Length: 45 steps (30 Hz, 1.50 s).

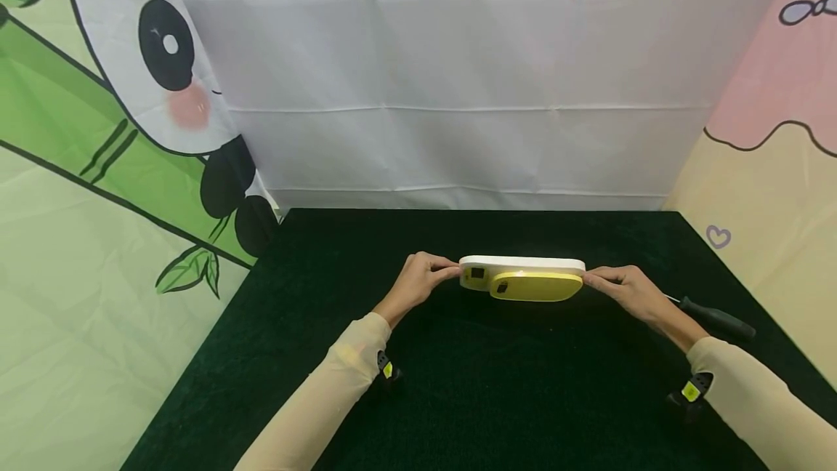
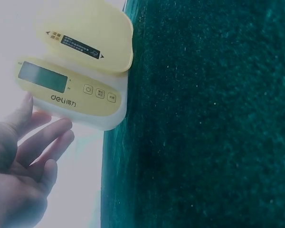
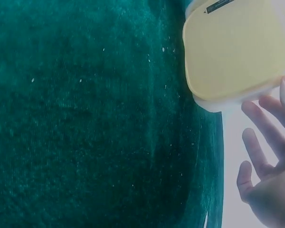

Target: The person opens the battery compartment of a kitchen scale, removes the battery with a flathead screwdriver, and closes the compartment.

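A white-and-yellow digital kitchen scale [image 1: 538,288] is tilted on its long edge, its yellow weighing plate facing the person. My left hand [image 1: 416,283] pinches the display end between thumb and fingers; the small screen [image 2: 42,77] and buttons show in the left wrist view. At the opposite end my right hand [image 1: 629,291] pinches the rim beside the weighing plate [image 3: 237,52]. In both wrist views the remaining fingers spread loosely behind the scale. Whether its lower edge touches the table cannot be told.
A screwdriver [image 1: 716,318] with a dark handle lies by the right forearm, its shaft partly hidden behind the wrist. Dark green cloth covers the table [image 1: 497,398]. Behind it hangs a white sheet [image 1: 458,93], with printed cloths at both sides.
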Motion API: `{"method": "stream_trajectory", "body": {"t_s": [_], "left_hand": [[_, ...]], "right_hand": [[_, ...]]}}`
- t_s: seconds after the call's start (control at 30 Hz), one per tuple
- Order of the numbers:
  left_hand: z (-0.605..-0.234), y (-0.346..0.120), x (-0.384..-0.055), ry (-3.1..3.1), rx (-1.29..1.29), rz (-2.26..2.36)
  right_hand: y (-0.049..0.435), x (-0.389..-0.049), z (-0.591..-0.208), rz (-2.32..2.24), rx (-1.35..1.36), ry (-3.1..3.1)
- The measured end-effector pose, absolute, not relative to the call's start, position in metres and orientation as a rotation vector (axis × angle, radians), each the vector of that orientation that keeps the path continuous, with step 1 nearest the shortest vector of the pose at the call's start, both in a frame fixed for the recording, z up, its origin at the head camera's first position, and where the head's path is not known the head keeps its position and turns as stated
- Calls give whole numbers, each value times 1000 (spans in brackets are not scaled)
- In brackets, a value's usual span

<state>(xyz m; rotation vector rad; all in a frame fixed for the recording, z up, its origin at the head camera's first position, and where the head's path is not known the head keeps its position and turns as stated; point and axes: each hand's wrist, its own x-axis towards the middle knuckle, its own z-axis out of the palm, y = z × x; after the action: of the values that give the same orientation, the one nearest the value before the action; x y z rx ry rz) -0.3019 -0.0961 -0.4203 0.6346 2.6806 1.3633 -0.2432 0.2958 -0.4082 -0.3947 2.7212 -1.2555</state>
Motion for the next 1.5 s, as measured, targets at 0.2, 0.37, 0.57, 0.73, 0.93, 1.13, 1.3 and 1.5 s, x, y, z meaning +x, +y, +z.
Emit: {"method": "stream_trajectory", "body": {"t_s": [0.2, 0.37, 0.57, 0.73, 0.93, 1.13, 1.3, 1.5], "left_hand": [[-420, -94, -300, 2666, 594, 1384], [-418, -92, -300, 2669, 555, 1394], [-416, -90, -301, 2666, 542, 1385], [-413, -88, -300, 2649, 522, 1402], [-411, -86, -300, 2631, 488, 1415], [-412, -83, -301, 2636, 459, 1444], [-417, -77, -303, 2689, 435, 1461], [-422, -72, -304, 2758, 385, 1450]], "right_hand": [[294, -242, -406, -1256, -349, 2713], [293, -242, -406, -1233, -296, 2735], [292, -244, -405, -1224, -268, 2759], [291, -244, -403, -1237, -266, 2758], [289, -245, -402, -1253, -254, 2746], [285, -246, -401, -1272, -246, 2742], [283, -248, -405, -1301, -178, 2717], [280, -250, -411, -1361, -122, 2663]]}}
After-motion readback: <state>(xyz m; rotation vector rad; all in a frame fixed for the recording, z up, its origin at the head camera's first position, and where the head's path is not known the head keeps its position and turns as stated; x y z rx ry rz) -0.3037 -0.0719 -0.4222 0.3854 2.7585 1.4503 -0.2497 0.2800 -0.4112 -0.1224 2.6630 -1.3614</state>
